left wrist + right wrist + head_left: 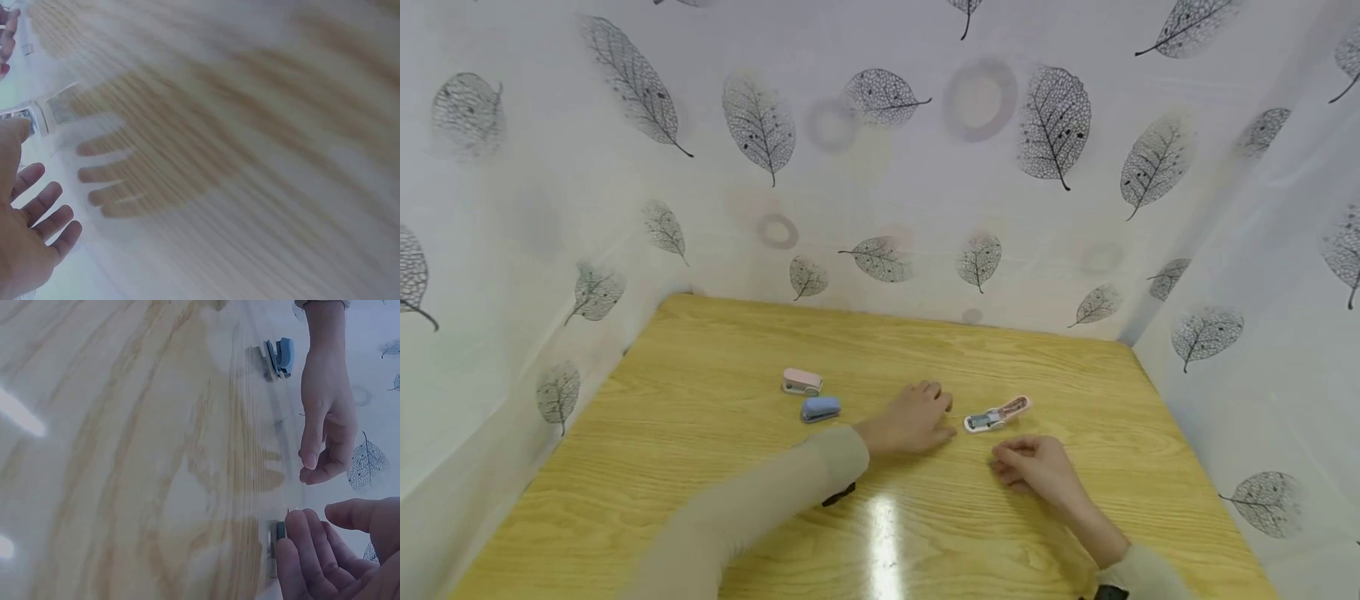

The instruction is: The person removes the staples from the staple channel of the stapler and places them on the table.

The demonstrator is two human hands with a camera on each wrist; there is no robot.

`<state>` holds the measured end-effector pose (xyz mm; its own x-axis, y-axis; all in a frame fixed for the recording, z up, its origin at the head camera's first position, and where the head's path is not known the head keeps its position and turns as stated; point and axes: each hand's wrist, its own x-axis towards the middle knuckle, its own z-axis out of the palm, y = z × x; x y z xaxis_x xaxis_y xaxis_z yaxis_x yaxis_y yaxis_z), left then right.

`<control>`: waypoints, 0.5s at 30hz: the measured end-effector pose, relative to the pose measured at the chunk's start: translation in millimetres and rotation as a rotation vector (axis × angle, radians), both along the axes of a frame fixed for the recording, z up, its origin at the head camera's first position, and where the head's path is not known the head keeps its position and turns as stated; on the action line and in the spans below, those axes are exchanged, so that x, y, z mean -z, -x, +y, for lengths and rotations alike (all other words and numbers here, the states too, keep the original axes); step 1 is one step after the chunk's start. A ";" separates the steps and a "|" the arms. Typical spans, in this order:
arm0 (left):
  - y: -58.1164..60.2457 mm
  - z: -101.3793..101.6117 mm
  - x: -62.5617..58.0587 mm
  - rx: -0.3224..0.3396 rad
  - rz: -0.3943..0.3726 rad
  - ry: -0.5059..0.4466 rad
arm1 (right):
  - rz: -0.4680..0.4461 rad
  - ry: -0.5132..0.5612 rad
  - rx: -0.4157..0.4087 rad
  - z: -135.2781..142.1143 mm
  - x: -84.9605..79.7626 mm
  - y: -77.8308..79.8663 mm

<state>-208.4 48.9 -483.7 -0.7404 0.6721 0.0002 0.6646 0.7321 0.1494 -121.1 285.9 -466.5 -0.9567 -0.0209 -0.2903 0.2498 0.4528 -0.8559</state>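
My left hand (pixel 910 421) is held over the table with its fingers spread and nothing in its grasp. Just to its right lies a white-and-pink mini stapler (pixel 997 414), swung open flat with its metal insides showing. In the left wrist view, my thumb overlaps the edge of that stapler (pixel 42 119); whether they touch is unclear. My right hand (pixel 1041 472) hovers near the stapler's front side, its thumb and forefinger tips close together. A tiny greyish spot shows at those fingertips, too small to identify. In the right wrist view, the right hand's fingers (pixel 306 544) curve loosely.
To the left of my left hand, a pink mini stapler (pixel 802 382) sits behind a blue mini stapler (pixel 821 408). The wood-grain table (pixel 715 350) is bordered at the back and sides by a white leaf-print curtain (pixel 925 192). Glare streaks the table near its front.
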 end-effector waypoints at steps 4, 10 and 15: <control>-5.2 -28.1 -2.7 0.019 -0.006 -0.029 | 0.114 -0.037 -0.002 -17.8 -4.8 6.8; -12.8 -74.0 -12.4 0.042 0.001 -0.063 | 0.283 -0.111 -0.107 -44.4 -6.3 19.0; -18.4 -112.4 -20.6 0.035 0.055 -0.095 | 0.416 -0.188 -0.178 -71.6 -4.9 28.0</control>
<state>-190.0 -63.5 -463.0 -0.7138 0.6924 0.1052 0.6985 0.6928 0.1794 -149.1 214.2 -461.5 -0.9786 -0.1790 0.1016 -0.1918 0.6139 -0.7657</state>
